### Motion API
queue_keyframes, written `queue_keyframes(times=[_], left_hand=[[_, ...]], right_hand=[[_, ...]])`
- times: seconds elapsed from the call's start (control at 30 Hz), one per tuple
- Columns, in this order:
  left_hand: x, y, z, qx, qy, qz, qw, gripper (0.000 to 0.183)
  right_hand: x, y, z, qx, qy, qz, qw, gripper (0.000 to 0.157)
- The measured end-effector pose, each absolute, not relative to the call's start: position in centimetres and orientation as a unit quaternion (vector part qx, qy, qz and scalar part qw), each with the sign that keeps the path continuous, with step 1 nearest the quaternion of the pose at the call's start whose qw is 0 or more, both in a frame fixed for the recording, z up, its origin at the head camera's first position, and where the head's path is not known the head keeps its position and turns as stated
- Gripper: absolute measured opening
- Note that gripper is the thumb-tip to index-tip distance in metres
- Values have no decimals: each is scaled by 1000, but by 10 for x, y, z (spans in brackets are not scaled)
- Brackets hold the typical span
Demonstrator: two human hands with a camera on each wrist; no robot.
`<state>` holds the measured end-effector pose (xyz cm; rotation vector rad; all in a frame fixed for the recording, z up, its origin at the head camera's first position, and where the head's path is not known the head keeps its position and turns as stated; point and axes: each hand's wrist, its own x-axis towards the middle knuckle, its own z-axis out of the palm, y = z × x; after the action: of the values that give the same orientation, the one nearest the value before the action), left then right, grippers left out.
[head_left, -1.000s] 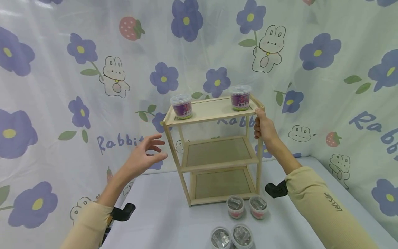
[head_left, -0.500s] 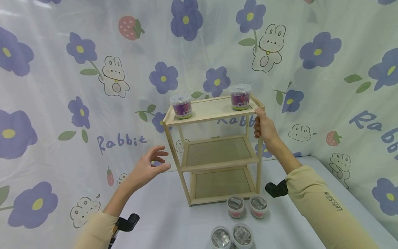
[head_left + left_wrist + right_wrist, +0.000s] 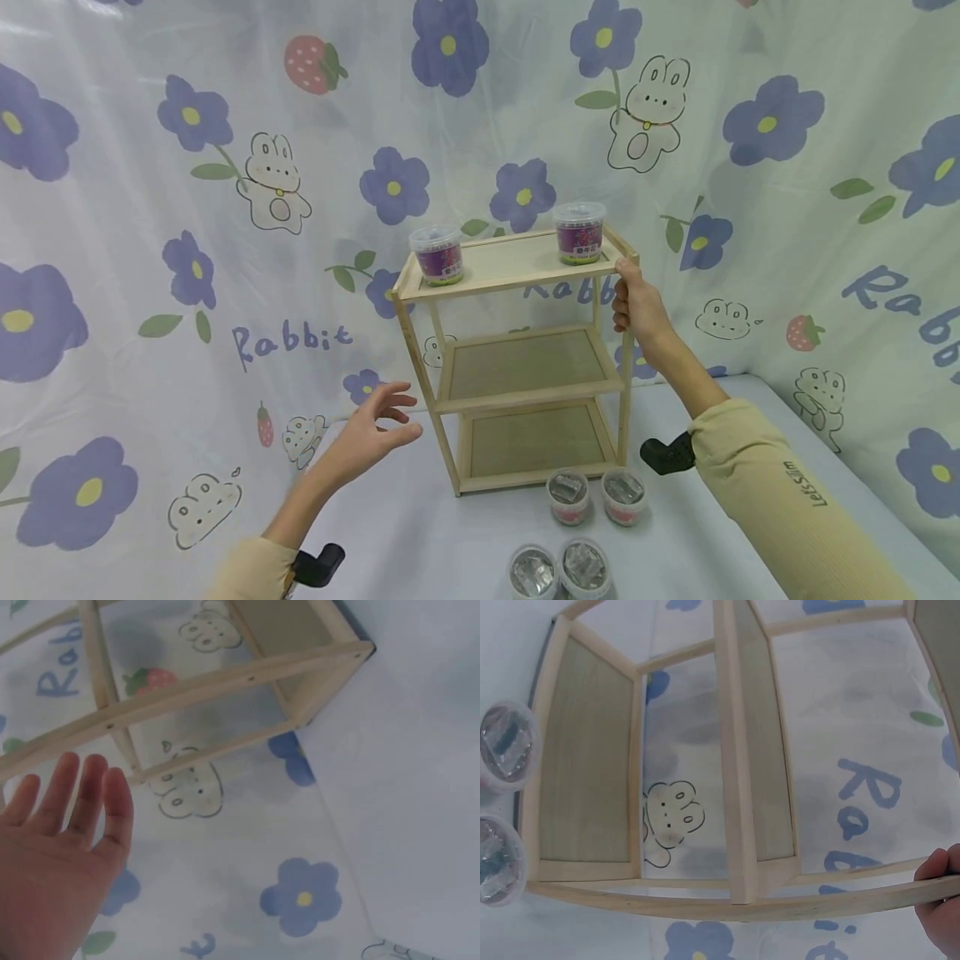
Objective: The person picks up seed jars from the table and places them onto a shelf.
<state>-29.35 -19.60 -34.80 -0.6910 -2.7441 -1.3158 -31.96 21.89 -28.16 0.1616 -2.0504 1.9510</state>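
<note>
A three-tier wooden shelf (image 3: 517, 392) stands on the white table. My right hand (image 3: 641, 308) grips its front right post just under the top shelf; in the right wrist view those fingers (image 3: 936, 864) curl round the wood. My left hand (image 3: 375, 433) hovers left of the front left post, fingers relaxed and holding nothing. From the left wrist, the palm (image 3: 52, 862) faces up beside the frame. On the top shelf are two lidded tubs with purple labels, one tub (image 3: 438, 257) at the left end, the other tub (image 3: 579, 233) at the right.
Before the shelf stand two clear tubs with pink lower parts and silvery packets, a left one (image 3: 568, 498) and a right one (image 3: 622, 498). Nearer the front, two similar tubs sit side by side, the left tub (image 3: 533, 573) and right tub (image 3: 585, 570). A patterned curtain (image 3: 247, 75) hangs behind.
My left hand has sunk from beside the upper part of the post, drifting slightly right. The right hand keeps its grip, and shelf and tubs stay where they were.
</note>
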Motion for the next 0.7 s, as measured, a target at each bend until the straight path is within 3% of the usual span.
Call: queue_keyframes(times=[0.7], left_hand=[[-287,-181,-398,-201,-874,-443,-22,64]], right_hand=[[-321,219,-281,53,-707,689,151,53]])
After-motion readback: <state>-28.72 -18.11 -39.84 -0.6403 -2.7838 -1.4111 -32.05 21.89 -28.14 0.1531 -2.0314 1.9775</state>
